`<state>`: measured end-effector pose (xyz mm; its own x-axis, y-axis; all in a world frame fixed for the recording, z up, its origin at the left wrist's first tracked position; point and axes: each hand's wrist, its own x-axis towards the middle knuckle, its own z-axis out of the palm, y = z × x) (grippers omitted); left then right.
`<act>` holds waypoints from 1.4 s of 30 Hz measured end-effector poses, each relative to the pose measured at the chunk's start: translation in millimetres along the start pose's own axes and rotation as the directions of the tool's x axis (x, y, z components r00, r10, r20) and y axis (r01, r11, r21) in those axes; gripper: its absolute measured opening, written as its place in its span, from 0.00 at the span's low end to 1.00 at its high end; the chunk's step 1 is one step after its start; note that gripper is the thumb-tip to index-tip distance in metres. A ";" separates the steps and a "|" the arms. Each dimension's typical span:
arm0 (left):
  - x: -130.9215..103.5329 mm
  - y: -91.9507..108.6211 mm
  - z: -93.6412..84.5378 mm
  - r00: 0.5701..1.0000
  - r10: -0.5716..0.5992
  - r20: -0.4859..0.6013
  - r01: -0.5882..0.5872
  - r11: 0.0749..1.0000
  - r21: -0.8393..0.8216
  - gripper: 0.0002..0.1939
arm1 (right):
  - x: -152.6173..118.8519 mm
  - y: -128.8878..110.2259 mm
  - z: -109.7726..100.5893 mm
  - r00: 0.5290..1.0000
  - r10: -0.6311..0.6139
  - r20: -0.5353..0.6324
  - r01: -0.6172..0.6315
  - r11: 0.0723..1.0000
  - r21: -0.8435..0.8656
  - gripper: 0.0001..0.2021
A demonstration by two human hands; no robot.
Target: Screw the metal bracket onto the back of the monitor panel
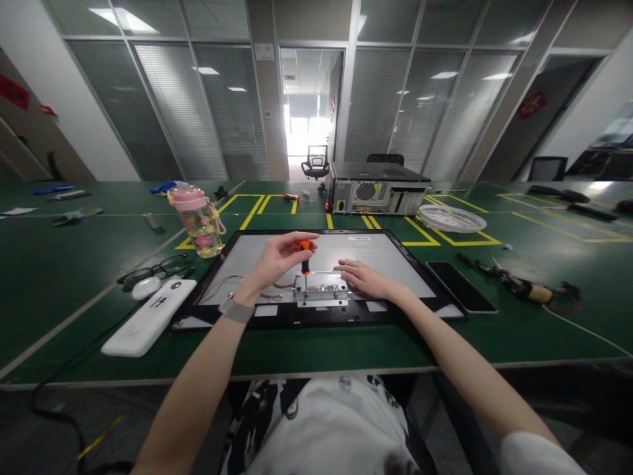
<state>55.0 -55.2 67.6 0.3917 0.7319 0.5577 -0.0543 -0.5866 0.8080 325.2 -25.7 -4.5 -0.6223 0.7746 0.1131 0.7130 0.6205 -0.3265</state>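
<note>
My left hand grips an orange and black screwdriver by its handle, fingers closed around the top. The screwdriver stands upright, its shaft pointing down at the left part of a metal bracket. That bracket sits near the front edge of a flat display panel, which lies back side up in a black frame. My right hand rests with fingers stretched out at the bracket's right side and on the panel. Thin wires run out to the left of the bracket. Whether the tip touches a screw is too small to tell.
Left of the panel are a white power bank, glasses and a pink-lidded bottle. A black phone lies at its right, with a cable bundle beyond. Behind stand a computer case and a white basket. Another screwdriver lies farther back.
</note>
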 end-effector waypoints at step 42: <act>-2.2 16.3 0.4 0.996 0.065 0.056 -0.078 0.955 0.286 0.21 | -0.9 -0.3 0.9 1.000 -0.006 -0.027 0.007 0.999 0.033 0.26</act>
<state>53.6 -66.5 79.5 0.4382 0.6719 0.5971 0.1800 -0.7165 0.6740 325.3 -26.7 -5.3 -0.6176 0.7739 0.1399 0.6978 0.6213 -0.3565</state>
